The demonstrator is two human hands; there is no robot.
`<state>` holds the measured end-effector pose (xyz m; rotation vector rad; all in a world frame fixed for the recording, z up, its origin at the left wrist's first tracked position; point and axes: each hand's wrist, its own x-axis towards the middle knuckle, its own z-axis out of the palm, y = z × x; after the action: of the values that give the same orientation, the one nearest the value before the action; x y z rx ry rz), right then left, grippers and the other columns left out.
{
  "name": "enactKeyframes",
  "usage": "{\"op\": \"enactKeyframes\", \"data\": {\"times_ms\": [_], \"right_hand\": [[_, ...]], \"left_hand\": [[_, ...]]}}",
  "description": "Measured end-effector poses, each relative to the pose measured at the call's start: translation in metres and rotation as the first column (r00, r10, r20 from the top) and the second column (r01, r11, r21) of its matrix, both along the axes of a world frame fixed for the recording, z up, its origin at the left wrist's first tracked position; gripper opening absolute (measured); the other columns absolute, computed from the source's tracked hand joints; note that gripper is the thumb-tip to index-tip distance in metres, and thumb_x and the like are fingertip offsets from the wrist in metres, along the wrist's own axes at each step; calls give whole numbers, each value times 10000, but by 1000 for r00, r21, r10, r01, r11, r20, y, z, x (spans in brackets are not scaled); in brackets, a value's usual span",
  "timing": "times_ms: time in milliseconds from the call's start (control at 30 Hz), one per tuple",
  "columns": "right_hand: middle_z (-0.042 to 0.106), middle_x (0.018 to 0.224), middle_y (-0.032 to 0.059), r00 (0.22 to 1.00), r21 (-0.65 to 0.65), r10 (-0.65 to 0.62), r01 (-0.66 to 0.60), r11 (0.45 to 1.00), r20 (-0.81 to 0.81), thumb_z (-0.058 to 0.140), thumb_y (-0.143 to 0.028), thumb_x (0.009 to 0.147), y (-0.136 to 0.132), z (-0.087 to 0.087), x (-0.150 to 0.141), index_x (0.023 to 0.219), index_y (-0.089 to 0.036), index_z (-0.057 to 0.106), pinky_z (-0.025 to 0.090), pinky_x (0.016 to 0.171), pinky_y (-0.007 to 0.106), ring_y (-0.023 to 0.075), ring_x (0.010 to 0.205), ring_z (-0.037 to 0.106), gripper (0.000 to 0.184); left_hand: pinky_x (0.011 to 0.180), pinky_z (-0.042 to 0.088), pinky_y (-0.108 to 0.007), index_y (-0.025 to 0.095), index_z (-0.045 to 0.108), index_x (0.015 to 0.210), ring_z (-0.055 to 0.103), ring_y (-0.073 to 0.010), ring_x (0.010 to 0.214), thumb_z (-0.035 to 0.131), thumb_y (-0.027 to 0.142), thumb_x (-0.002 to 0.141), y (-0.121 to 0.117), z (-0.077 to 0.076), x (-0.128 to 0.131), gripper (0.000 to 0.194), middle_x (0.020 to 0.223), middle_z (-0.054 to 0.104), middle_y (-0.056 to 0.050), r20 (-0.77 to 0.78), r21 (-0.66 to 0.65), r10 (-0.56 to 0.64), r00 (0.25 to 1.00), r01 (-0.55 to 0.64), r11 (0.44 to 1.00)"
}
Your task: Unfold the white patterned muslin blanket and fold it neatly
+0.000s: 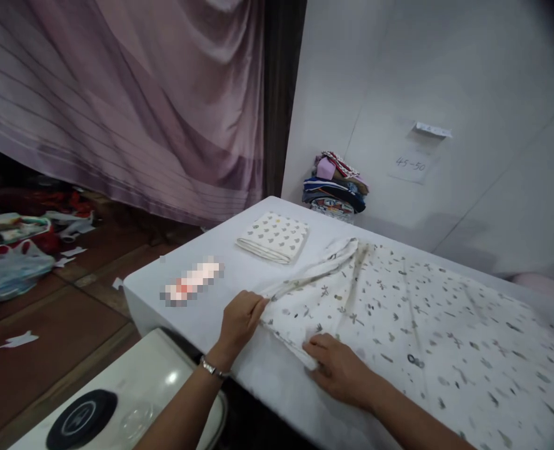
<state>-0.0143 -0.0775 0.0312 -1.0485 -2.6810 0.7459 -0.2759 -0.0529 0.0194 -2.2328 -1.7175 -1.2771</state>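
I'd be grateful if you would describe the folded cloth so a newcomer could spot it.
Look at the white table. Just left of the spread cloth, towards the far edge, lies the folded cloth. Unlike its neighbour's scattered, mixed prints, it carries small grey motifs in rows.

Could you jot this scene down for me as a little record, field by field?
Left hand: grips the left end of the spread cloth
Right hand: holds that cloth's near edge
Surface: white table
Also on it: folded cloth with a small repeated print, beyond the left hand
Beyond the table: fabric pile
Wall sign: "45-50", handwritten
Backdrop, left: purplish curtain
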Motion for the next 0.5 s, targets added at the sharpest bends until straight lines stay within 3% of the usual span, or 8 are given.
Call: {"op": "enactKeyframes", "data": {"times_ms": [100, 233, 267, 300, 367, 433, 500], "right_hand": [[640, 953, 42, 993, -190, -79, 60, 980, -92, 494, -292, 831, 22, 15, 5, 1033, -221, 635, 464, 678, 254, 159, 792, 581, 257], [675, 931, 59, 910, -203, -352, 311, 929, -218, 510, -322, 823, 86, 24, 22, 923, -207, 684, 479, 706, 282, 189, 825, 604, 231], [680, 900, 56, 847, -245, -464, 407, 880, -261, 540, -309, 801, 108, 24, 30, 891, -198, 685, 486, 706, 288, 194, 817, 609, 203], [681, 837, 50, 742, -328, -603, 514, 792, -294, 560, -279, 784, 130, 24, 38, 878, -184, 678, 491, 662, 278, 184, 758, 613, 179], [673, 824, 51, 426, -550, -851, 651, 524, -307, 565, -188, 774, 174, 24, 56, 870, -155, 653, 488, 584, 242, 147, 662, 612, 135], [658, 863, 61, 274, -608, -915, 684, 402, -296, 489, -149, 831, 214, 23, 73, 922, -143, 608, 497, 586, 219, 114, 645, 617, 150], [644, 864, 69, 190, -635, -945, 703, 320, -266, 440, -127, 867, 247, 21, 87, 964, -136, 575, 508, 602, 214, 96, 630, 613, 167]], "left_hand": [[606, 356, -243, 175, 563, 690, 468, -125, 636, 405, 276, 918, -7, -13, 3, 296, 621, 541, 2, 12, -5, -36, 999, 36, 999], [610, 368, -245, 179, 582, 740, 474, -124, 630, 454, 247, 898, -20, -17, 15, 214, 632, 546, -1, -42, -2, -128, 991, 128, 992], [612, 372, -246, 182, 586, 765, 478, -127, 633, 458, 235, 895, -23, -18, 18, 190, 642, 554, -2, -54, 2, -147, 988, 147, 989], [615, 379, -247, 186, 589, 794, 484, -129, 637, 458, 223, 894, -26, -18, 20, 169, 660, 567, -4, -64, 7, -162, 985, 163, 987], [616, 396, -246, 193, 587, 857, 502, -133, 648, 452, 207, 893, -30, -22, 22, 140, 702, 595, -9, -73, 27, -175, 982, 177, 984], [600, 413, -237, 201, 579, 899, 519, -133, 639, 442, 201, 894, -32, -28, 21, 137, 706, 603, -7, -86, 37, -172, 981, 176, 984], [571, 425, -224, 211, 573, 908, 530, -130, 611, 429, 208, 897, -31, -37, 18, 144, 676, 598, 0, -102, 31, -169, 980, 172, 985]]}}
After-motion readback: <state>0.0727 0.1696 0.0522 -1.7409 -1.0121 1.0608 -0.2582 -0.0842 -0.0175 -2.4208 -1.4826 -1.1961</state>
